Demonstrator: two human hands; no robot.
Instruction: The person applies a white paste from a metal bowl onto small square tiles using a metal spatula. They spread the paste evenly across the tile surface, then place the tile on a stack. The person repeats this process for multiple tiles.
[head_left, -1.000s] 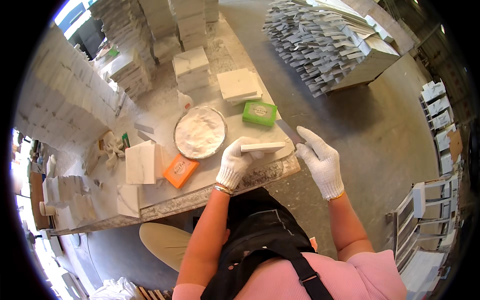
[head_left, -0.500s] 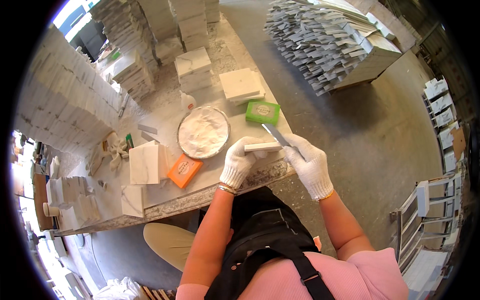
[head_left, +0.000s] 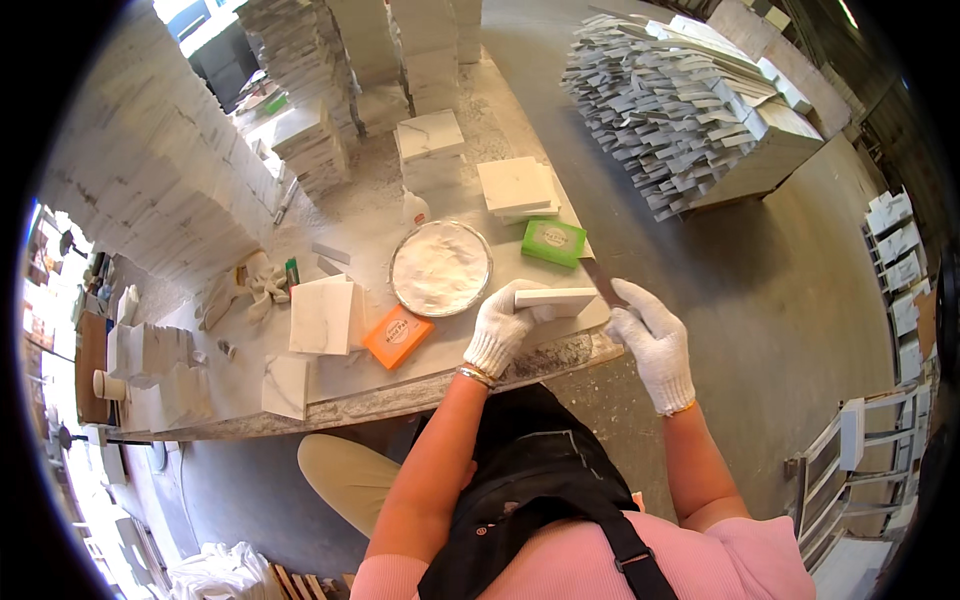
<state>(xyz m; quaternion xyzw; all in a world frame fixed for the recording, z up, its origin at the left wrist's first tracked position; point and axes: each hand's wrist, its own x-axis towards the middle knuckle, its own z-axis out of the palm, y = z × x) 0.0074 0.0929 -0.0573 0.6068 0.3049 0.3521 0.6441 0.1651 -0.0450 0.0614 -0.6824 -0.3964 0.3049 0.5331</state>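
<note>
My left hand (head_left: 503, 326), in a white knit glove, is closed round one end of a white stone tile (head_left: 562, 297), which is held edge-up above the table's near right corner. My gloved right hand (head_left: 653, 340) grips a putty knife (head_left: 601, 281) with a flat, dark blade. The blade stands close to the tile's right end; whether they touch I cannot tell. To the left is a round bowl (head_left: 489, 270) filled with white powdery paste. An orange box-shaped block (head_left: 398, 337) lies beside the bowl, and a green one (head_left: 553, 242) lies beyond the tile.
Tall stacks of tiles (head_left: 150, 130) fill the table's left and back. A few white tiles (head_left: 518, 187) lie behind the green block, and others (head_left: 322, 313) left of the orange one. Work gloves (head_left: 262, 284) rest farther left. A pallet of stone strips (head_left: 680, 110) stands on the floor.
The putty knife has swung from lying across the tile's right end to a steeper tilt beside it, as my right hand turned. The view has shifted, so the table sits farther right.
</note>
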